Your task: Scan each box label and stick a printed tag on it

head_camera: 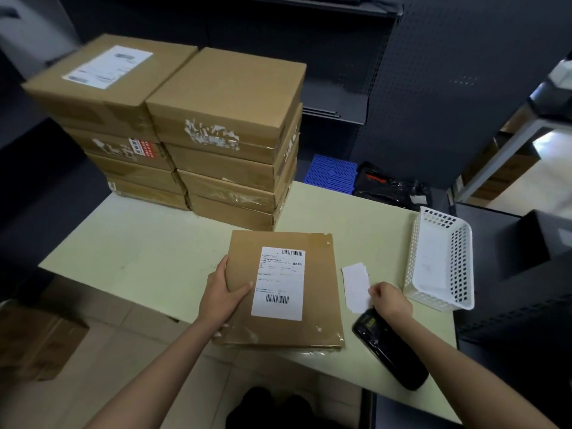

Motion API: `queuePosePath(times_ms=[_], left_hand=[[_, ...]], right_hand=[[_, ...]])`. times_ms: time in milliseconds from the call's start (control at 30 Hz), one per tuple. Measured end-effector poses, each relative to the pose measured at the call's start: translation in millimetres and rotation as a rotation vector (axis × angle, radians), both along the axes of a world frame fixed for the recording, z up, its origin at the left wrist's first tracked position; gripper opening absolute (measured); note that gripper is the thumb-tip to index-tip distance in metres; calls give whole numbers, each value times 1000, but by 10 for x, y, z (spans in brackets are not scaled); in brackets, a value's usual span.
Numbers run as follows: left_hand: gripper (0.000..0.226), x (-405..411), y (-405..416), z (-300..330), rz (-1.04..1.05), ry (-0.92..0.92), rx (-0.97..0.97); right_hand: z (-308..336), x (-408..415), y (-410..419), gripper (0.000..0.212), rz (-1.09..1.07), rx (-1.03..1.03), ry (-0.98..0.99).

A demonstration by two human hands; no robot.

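On top of a pale green table [148, 252] lies a flat brown box [281, 289] with a white label [278, 283] on it. The left hand [224, 292] grips the box's left edge, thumb on top. The right hand [390, 300] pinches the near edge of a small stack of white tags [356, 284], just right of the box. A black scanner [390, 351] lies on the table under the right wrist. A white basket [442, 261] with holes sits at the right edge of the table. Two stacks of brown boxes [173, 131] stand at the far side, touching each other. Behind the table are dark walls with little holes, a blue crate [332, 173] and a black bag [390, 187]. More cardboard [40, 342] sits on the tiled floor at the left.
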State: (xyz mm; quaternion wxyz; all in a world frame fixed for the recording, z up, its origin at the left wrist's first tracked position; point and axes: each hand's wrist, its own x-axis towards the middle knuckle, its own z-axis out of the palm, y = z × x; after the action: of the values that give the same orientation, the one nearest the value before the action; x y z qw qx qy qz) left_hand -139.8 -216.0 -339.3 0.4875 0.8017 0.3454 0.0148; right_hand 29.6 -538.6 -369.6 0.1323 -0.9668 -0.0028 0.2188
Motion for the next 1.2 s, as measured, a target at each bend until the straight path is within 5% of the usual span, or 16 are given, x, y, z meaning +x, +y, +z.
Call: queuePosePath(times_ms=[367, 667, 1067, 1200], left_hand=[[89, 102, 181, 167, -239, 129, 281], [50, 283, 150, 297, -479, 23, 515], [2, 703, -413, 740, -591, -242, 89], [12, 760, -455, 859, -558, -272, -67]], right_hand=[[144, -279, 75, 17, -116, 30, -46], [389, -525, 47, 14, -300, 142, -185], [961, -836, 682, 20, -273, 752, -292], [1018, -922, 920, 22, -221, 778, -252]])
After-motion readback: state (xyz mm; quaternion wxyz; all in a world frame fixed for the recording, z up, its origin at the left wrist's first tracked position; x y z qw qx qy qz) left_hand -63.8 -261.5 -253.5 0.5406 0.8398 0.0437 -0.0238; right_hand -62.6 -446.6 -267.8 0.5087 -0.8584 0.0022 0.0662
